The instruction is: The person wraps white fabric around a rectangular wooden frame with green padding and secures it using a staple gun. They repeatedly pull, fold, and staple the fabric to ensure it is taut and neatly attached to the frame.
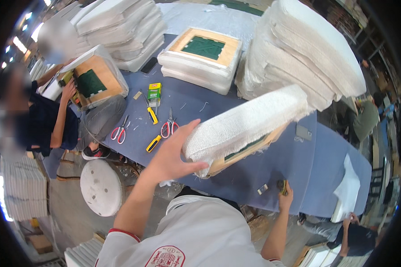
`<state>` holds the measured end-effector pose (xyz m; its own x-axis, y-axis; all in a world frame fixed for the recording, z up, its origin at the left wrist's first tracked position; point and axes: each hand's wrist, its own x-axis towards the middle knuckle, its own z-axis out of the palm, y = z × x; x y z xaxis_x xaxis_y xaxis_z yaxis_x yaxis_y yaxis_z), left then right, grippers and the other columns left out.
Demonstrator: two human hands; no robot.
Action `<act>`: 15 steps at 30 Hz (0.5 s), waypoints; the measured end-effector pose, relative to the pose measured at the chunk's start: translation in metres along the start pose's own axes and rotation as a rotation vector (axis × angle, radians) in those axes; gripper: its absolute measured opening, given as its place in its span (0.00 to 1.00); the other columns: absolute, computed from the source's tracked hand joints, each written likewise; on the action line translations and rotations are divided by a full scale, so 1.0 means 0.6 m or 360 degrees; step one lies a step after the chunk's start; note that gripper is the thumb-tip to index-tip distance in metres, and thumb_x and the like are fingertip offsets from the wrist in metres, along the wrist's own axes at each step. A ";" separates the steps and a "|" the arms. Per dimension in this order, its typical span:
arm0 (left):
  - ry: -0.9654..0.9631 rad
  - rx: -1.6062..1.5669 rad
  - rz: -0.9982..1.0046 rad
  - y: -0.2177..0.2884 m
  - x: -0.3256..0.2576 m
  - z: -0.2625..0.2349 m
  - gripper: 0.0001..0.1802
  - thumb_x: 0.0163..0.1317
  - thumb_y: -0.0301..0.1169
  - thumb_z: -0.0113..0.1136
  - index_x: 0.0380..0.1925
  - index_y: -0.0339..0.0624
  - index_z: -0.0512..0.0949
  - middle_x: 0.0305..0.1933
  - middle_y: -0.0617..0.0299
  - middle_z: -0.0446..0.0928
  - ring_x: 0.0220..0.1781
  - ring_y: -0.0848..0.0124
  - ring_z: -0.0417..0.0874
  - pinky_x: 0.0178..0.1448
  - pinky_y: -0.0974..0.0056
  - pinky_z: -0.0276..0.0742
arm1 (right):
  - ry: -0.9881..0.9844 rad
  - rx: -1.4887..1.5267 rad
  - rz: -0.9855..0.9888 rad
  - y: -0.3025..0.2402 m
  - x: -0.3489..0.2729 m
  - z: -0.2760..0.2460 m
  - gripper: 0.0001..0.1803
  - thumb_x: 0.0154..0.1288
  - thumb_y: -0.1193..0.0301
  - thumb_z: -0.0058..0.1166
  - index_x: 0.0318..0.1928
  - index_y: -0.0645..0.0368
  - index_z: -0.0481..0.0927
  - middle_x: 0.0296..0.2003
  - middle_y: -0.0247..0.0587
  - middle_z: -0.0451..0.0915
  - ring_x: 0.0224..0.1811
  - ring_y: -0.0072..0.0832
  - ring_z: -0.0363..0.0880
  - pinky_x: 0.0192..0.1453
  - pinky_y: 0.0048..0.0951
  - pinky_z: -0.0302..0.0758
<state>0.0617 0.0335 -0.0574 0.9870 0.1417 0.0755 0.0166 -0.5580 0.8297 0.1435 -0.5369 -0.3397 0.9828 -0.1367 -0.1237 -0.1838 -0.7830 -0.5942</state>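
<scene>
My left hand (173,155) grips the left end of a seat cushion (245,120), thumb below and fingers over its white fabric side. The cushion is tilted up on its edge over the table, and its wooden frame with a dark green centre faces down towards the right. Low on the right, my right hand (286,198) is closed around a small dark and yellowish tool (281,187) that looks like a staple gun, mostly hidden by the fingers. Beside it lies a small pale strip (263,189).
Red-handled scissors (119,133), a second pair (168,128), yellow-handled tools (153,143) and a green-yellow box (154,92) lie on the blue table (196,100). Cushion stacks (298,53) stand behind. A co-worker (53,107) holds another cushion (96,78) at left; a stool (101,187) stands below.
</scene>
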 end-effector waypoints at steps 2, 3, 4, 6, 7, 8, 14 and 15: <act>0.0158 -0.0006 -0.0059 0.010 -0.019 0.030 0.59 0.51 0.35 0.88 0.85 0.42 0.68 0.79 0.44 0.79 0.80 0.52 0.80 0.84 0.52 0.72 | -0.0044 -0.0192 0.0102 0.116 0.036 0.015 0.44 0.56 0.78 0.69 0.78 0.52 0.82 0.68 0.52 0.84 0.71 0.48 0.83 0.76 0.39 0.78; 0.0242 0.0013 -0.0107 0.016 -0.029 0.040 0.59 0.50 0.35 0.88 0.84 0.42 0.70 0.77 0.45 0.80 0.79 0.53 0.82 0.83 0.52 0.74 | -0.0090 -0.0275 0.0148 0.110 0.050 0.019 0.44 0.56 0.76 0.70 0.78 0.52 0.83 0.69 0.53 0.83 0.73 0.49 0.83 0.77 0.39 0.77; 0.0269 -0.0011 -0.0119 0.023 -0.037 0.043 0.57 0.49 0.34 0.88 0.82 0.42 0.72 0.76 0.46 0.81 0.78 0.54 0.83 0.82 0.52 0.75 | -0.0253 0.0083 0.0216 0.101 0.074 0.019 0.47 0.57 0.70 0.74 0.80 0.55 0.79 0.75 0.56 0.80 0.77 0.51 0.80 0.81 0.42 0.75; 0.0310 -0.0063 -0.0138 0.046 -0.053 0.044 0.54 0.48 0.32 0.88 0.79 0.41 0.76 0.73 0.47 0.84 0.75 0.55 0.85 0.80 0.53 0.77 | -0.0013 -0.0033 -0.0001 0.066 0.126 0.035 0.46 0.61 0.69 0.73 0.82 0.53 0.76 0.78 0.59 0.76 0.80 0.53 0.76 0.84 0.47 0.71; 0.0326 -0.0070 -0.0102 0.054 -0.057 0.041 0.52 0.47 0.32 0.88 0.77 0.41 0.78 0.72 0.48 0.84 0.74 0.55 0.86 0.79 0.53 0.78 | 0.0112 -0.0087 -0.0098 0.036 0.149 0.040 0.46 0.63 0.68 0.73 0.82 0.52 0.75 0.79 0.61 0.75 0.81 0.54 0.74 0.85 0.50 0.69; 0.0354 -0.0067 -0.0081 0.056 -0.066 0.032 0.50 0.47 0.31 0.88 0.75 0.41 0.80 0.71 0.49 0.85 0.73 0.55 0.86 0.78 0.53 0.79 | 0.0171 0.0052 -0.0263 -0.014 0.176 0.033 0.45 0.66 0.69 0.72 0.83 0.52 0.74 0.79 0.59 0.75 0.82 0.52 0.73 0.85 0.51 0.68; 0.0275 0.0158 0.0065 0.030 -0.105 -0.043 0.45 0.47 0.30 0.85 0.70 0.41 0.84 0.71 0.50 0.85 0.72 0.53 0.87 0.77 0.52 0.80 | 0.0598 0.0706 -0.1039 -0.426 0.161 -0.100 0.35 0.76 0.67 0.71 0.80 0.58 0.76 0.77 0.48 0.77 0.81 0.43 0.74 0.84 0.50 0.67; 0.0217 0.0180 0.0095 0.024 -0.108 -0.049 0.45 0.47 0.30 0.85 0.70 0.41 0.84 0.71 0.49 0.84 0.72 0.52 0.87 0.78 0.51 0.79 | 0.0610 0.0758 -0.1178 -0.466 0.153 -0.111 0.36 0.75 0.65 0.72 0.79 0.58 0.77 0.78 0.48 0.77 0.80 0.43 0.74 0.84 0.50 0.67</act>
<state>-0.0069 0.0404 -0.0341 0.9562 0.2105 0.2034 -0.0161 -0.6560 0.7546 0.2861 -0.3710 -0.1317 0.7751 0.0385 0.6307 0.5818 -0.4330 -0.6885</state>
